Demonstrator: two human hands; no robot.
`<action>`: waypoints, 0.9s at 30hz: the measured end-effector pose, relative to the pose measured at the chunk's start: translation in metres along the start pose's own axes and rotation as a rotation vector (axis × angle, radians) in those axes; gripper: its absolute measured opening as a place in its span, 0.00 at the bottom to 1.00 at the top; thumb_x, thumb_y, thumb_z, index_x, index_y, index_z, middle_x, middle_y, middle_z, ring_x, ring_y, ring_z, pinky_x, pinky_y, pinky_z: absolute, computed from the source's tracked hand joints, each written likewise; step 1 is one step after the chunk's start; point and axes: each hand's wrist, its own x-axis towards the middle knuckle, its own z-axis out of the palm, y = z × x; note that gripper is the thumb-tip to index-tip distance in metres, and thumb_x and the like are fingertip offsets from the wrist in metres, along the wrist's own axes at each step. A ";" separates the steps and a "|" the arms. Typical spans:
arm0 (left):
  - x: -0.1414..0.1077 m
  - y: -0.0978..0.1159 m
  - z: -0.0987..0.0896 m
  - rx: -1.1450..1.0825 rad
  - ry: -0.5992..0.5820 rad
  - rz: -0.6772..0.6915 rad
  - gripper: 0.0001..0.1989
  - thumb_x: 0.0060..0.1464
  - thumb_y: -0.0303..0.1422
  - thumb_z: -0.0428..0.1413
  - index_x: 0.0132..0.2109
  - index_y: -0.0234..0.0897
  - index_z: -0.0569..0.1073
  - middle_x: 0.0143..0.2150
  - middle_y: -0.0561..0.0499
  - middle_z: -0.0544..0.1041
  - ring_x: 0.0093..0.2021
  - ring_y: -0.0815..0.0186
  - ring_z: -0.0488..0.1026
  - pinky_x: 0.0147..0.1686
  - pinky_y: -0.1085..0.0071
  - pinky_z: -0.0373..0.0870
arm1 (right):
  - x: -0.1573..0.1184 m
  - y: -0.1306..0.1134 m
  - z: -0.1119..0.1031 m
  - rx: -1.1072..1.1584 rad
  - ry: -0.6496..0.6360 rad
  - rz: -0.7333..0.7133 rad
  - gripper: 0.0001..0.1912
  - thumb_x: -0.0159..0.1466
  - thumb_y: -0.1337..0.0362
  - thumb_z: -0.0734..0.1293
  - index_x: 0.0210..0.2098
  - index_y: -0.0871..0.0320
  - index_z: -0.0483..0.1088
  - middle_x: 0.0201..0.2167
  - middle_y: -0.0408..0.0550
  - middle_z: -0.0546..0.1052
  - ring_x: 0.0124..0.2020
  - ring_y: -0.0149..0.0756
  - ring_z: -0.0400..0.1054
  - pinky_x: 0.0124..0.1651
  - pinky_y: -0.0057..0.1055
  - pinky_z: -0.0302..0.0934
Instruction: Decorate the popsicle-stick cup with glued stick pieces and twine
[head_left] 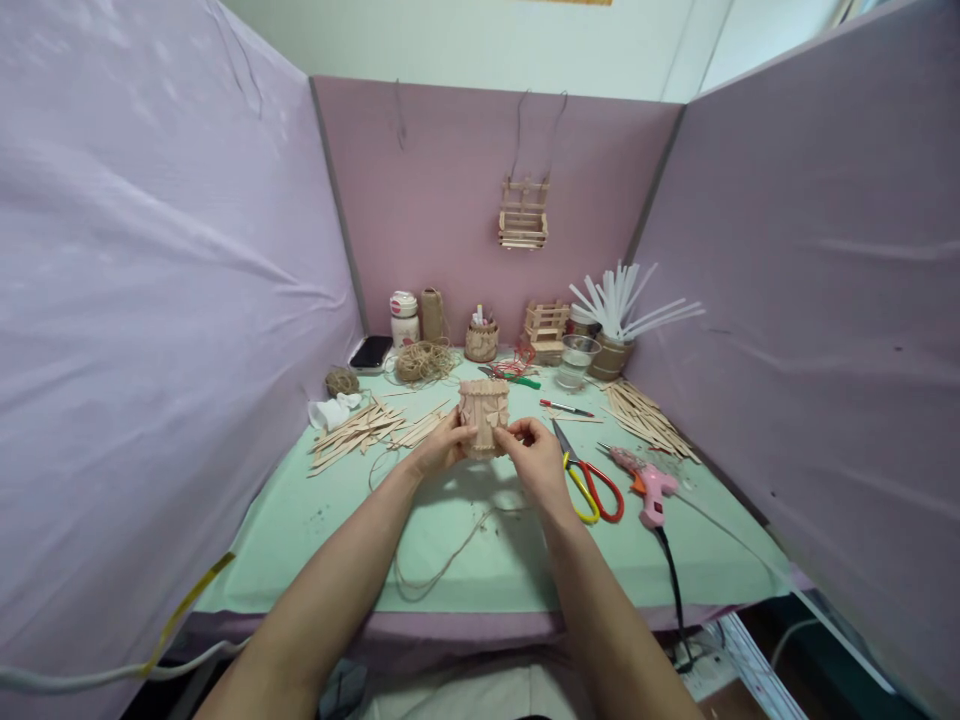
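Observation:
A small pale cup of wooden sticks [484, 405], with braided trim at its top and bottom, is held up over the middle of the table. My left hand [442, 445] grips its left side, with the thumb on the front. My right hand [534, 455] is closed at the lower right of the cup, thumb and finger pinched near a small bow [493, 420] on its front. Whether a piece of twine is in that pinch is too small to tell. Loose twine [450, 560] trails over the cloth below the hands.
Scissors [589, 485] and a pink glue gun [654, 490] with a black cord lie right. Wooden sticks lie in piles left [356, 435] and right [652, 420]. A pen [566, 408], pliers [521, 380], twine bundle [425, 362], plastic cup [576, 362] and glue-stick pot [611, 355] stand or lie farther back.

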 end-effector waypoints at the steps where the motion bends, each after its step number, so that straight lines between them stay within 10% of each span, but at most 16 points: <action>1: -0.001 0.000 0.000 -0.007 -0.013 -0.008 0.34 0.47 0.34 0.62 0.60 0.39 0.61 0.59 0.37 0.70 0.55 0.50 0.71 0.54 0.52 0.67 | 0.001 0.001 -0.001 0.013 0.036 0.009 0.16 0.45 0.55 0.74 0.27 0.57 0.69 0.28 0.44 0.73 0.31 0.36 0.65 0.35 0.31 0.60; 10: -0.008 0.005 0.009 -0.023 -0.129 -0.055 0.35 0.49 0.37 0.62 0.63 0.39 0.60 0.62 0.36 0.66 0.58 0.48 0.68 0.51 0.57 0.69 | -0.003 -0.007 -0.004 0.609 -0.331 0.329 0.25 0.42 0.65 0.75 0.40 0.56 0.70 0.34 0.47 0.78 0.35 0.39 0.73 0.35 0.33 0.67; 27: -0.006 0.002 0.016 -0.024 -0.053 -0.064 0.38 0.44 0.37 0.65 0.62 0.38 0.61 0.61 0.37 0.68 0.56 0.48 0.70 0.48 0.59 0.70 | -0.001 -0.006 0.000 0.724 -0.373 0.338 0.28 0.42 0.66 0.76 0.43 0.56 0.69 0.40 0.48 0.79 0.43 0.41 0.73 0.41 0.33 0.67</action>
